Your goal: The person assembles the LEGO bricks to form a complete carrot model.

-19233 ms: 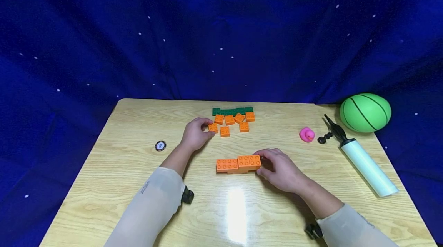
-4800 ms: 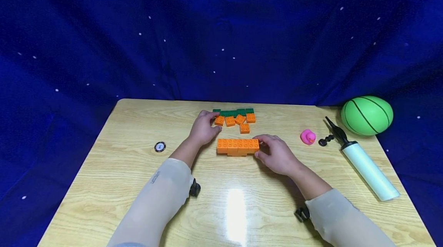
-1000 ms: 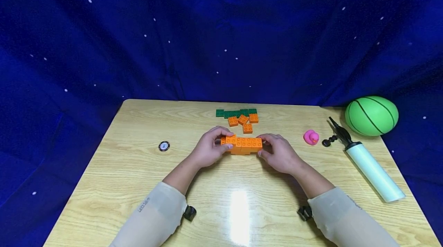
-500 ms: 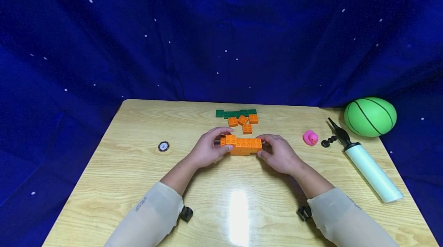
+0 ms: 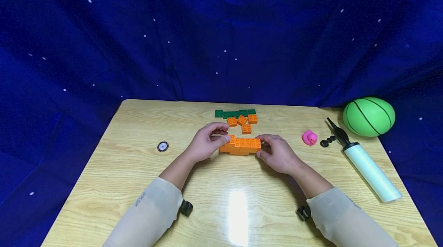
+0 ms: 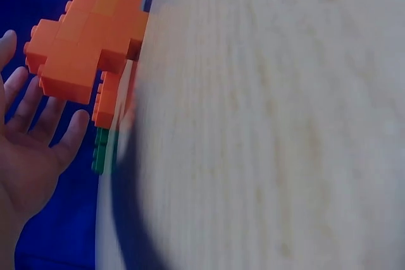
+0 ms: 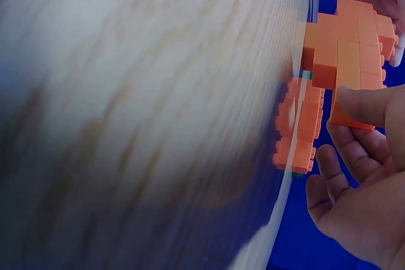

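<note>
Orange bricks already snapped into a short block [image 5: 241, 146] sit mid-table, lifted slightly at one end. The right hand [image 5: 278, 154] pinches its right end between thumb and fingers; the left hand [image 5: 204, 145] is at the other end, fingers spread loosely in its wrist view, fingertips touching the bricks. Three loose orange bricks [image 5: 242, 122] and a green row [image 5: 235, 113] wait behind, so I'd judge it roughly half built.
</note>
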Motion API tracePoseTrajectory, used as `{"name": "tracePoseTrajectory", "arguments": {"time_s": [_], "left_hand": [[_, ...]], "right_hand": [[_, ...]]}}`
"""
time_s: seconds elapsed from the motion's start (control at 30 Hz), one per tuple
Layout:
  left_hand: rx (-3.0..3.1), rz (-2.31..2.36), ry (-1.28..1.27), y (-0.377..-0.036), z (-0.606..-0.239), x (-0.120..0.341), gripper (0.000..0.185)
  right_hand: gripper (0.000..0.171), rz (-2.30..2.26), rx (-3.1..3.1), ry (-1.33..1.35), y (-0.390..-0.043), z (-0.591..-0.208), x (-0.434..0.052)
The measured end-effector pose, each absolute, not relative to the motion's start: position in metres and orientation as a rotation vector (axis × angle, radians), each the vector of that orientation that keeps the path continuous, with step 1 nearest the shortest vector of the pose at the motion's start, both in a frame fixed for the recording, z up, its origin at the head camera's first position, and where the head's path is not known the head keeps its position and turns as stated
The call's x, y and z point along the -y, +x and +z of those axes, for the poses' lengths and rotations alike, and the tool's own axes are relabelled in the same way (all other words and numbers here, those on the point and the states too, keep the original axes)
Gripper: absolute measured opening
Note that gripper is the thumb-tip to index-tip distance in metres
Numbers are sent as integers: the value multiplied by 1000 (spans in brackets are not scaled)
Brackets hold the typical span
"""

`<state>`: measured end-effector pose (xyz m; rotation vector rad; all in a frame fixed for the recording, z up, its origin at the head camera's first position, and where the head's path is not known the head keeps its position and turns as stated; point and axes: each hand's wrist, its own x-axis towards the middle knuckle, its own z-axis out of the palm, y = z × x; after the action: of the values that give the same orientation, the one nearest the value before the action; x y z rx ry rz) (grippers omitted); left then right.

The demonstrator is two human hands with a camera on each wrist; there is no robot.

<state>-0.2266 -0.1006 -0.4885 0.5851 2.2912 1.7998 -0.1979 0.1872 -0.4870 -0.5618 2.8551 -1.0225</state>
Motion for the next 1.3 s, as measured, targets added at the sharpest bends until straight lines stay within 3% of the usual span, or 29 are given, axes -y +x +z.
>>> {"name": "tracePoseTrajectory", "arguments": {"time_s": [0.8,1.3], "left_hand": [[-2480,1701,231,-273,-498,89,37],[-2600,1586,223,-289,-517,84,40]], "right_hand": [[46,-1031,-2846,-544,-198,-487,-188],[45,-1036,-2831,-566,-197,-487,-189]]}}
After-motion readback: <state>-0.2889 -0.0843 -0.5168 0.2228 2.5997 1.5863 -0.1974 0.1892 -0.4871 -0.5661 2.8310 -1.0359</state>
